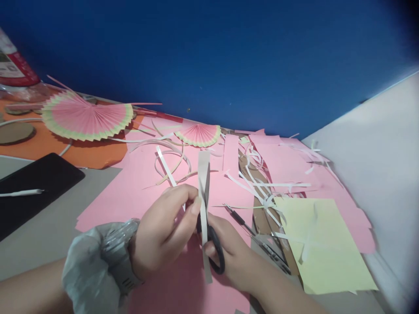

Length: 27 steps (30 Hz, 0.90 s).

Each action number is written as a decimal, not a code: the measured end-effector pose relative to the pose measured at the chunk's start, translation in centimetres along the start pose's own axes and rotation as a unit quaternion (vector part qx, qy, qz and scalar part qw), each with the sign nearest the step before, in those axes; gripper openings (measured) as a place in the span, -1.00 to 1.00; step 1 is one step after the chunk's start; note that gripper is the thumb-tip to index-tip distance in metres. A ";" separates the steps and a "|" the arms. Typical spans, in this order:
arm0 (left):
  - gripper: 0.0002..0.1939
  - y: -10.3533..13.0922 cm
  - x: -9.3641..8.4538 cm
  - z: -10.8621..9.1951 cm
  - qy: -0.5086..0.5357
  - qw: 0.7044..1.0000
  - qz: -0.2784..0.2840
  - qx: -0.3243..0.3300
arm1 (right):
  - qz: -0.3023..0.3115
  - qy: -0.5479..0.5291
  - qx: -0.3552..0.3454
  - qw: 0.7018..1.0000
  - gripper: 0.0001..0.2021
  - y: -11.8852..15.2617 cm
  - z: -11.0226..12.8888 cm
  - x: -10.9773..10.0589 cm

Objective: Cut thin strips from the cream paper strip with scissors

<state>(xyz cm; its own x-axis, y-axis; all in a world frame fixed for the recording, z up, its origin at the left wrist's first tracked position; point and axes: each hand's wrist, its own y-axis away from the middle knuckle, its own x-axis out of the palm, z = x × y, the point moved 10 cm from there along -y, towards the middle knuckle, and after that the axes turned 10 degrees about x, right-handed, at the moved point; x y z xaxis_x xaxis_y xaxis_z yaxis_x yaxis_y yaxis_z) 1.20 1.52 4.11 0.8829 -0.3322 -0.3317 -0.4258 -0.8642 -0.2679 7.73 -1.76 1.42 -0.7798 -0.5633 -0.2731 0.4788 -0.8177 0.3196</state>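
Note:
In the middle of the head view, my left hand [168,222] is closed, pinching a narrow white paper strip [203,231] between thumb and fingertips. My right hand [229,248] grips a pair of scissors [215,246] by their black handles. The scissor blades point away from me and lie right against the strip; whether they cut into it I cannot tell. Another white strip [166,165] sticks out beyond my left knuckles, its near end partly hidden by the hand. Pink paper sheets [131,196] lie beneath both hands.
Pleated pink-and-green paper fans [88,115] [198,134] lie at the back. A black tablet-like slab [36,187] is at left. Loose paper offcuts [258,187], pens [240,218] and a pale green sheet [324,244] lie at right. A blue panel [209,56] closes off the back.

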 end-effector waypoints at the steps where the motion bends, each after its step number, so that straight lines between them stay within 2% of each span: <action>1: -0.80 0.0 0.0 0.0 0.002 1.000 -0.001 -0.001 | 0.002 0.000 0.000 1.000 -0.43 0.0 0.0 0.0; 12: -0.81 0.4 0.4 0.4 0.004 1.000 0.020 -0.005 | 0.001 -0.003 -0.010 1.000 -0.46 0.1 0.0 0.1; 27: -0.80 0.4 0.5 0.8 0.012 1.000 0.017 -0.019 | 0.000 0.005 -0.012 1.000 -0.46 0.1 0.1 0.2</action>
<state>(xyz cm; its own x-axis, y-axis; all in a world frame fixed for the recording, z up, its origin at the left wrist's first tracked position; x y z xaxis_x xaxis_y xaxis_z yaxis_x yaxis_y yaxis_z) 1.35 1.30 3.14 0.8724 -0.3704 -0.3189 -0.4487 -0.8657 -0.2220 7.56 -1.94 1.50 -0.7756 -0.5649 -0.2817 0.4890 -0.8199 0.2977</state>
